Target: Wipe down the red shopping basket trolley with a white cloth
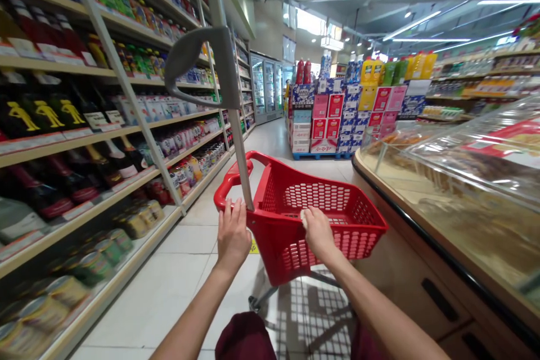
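A red plastic shopping cart basket with a perforated rim and walls stands in front of me, angled across the aisle. My left hand lies on the near end of its red handle, fingers stretched out and close together, beside a metal pole. The pole rises from the cart and carries a grey loop-shaped fitting. At the basket's near rim, my right hand is closed round a small crumpled white wipe, mostly hidden by the fingers. The basket's visible inside holds nothing I can make out.
Shelves of bottles and cans line the left side. A counter with a black edge and clear-covered food stands close on the right. Boxed drinks are stacked on a blue pallet ahead, with glass-door fridges farther back.
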Motion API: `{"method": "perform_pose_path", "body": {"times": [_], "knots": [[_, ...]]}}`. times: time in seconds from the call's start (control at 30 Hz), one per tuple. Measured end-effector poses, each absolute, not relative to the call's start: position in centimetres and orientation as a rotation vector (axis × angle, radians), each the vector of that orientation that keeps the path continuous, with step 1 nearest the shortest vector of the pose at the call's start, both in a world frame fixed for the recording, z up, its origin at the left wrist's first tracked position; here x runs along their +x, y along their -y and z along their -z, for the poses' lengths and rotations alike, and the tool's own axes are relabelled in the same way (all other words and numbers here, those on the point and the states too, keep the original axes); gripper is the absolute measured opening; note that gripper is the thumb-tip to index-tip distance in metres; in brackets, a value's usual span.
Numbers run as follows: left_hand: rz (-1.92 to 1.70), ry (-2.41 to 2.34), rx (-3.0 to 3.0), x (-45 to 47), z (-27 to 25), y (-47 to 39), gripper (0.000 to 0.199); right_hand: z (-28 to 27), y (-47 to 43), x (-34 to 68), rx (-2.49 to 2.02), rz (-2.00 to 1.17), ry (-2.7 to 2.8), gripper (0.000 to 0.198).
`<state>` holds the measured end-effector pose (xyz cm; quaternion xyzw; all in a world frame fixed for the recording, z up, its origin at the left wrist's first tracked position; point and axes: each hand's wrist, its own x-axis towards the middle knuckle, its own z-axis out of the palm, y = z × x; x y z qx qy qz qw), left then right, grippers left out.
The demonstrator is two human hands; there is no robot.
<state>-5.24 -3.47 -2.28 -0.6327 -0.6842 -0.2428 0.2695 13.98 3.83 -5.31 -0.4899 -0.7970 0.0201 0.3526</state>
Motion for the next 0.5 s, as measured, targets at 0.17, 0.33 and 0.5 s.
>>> {"method": "perform_pose_path", "body": {"times": [0.17,0.33,0.5], "knots": [[0.655,1.806,-1.761,-5.2,2.3,3.3,0.058,5.1,-1.6,7.6,-0.828,0.022,2.090,0.041],[0.666,1.799,-1.878,-5.9,2.2,3.5,0.060,5.0,-1.3,7.7,-0.475,0.289,2.246,0.038],[0.703,1.838,-1.909,-6.1,1.7,3.7,0.063,9.5,-2.1,10.2,-0.358,0.432,2.466,0.033]]}}
